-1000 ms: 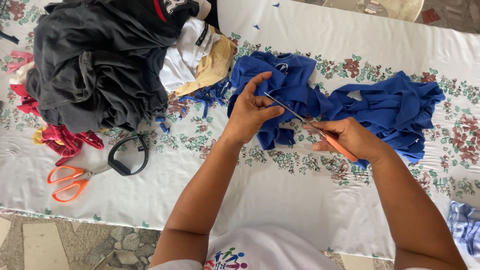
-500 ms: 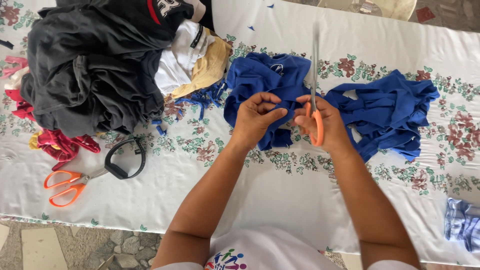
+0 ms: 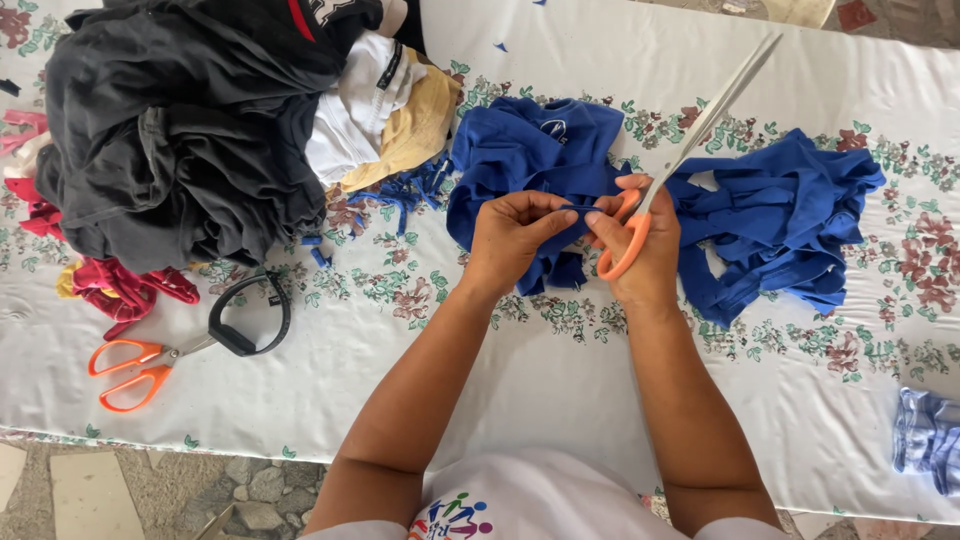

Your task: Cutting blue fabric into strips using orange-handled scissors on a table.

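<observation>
Left hand pinching blue fabric strip | right hand gripping orange-handled scissors, blades raised | mid-cutting; likely needs blades lowered onto strip

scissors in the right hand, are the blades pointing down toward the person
No, the right hand holds the orange-handled scissors with the blades angled up and away, over the blue cloth.

two orange-handled scissors, two hands, one black strap
</observation>
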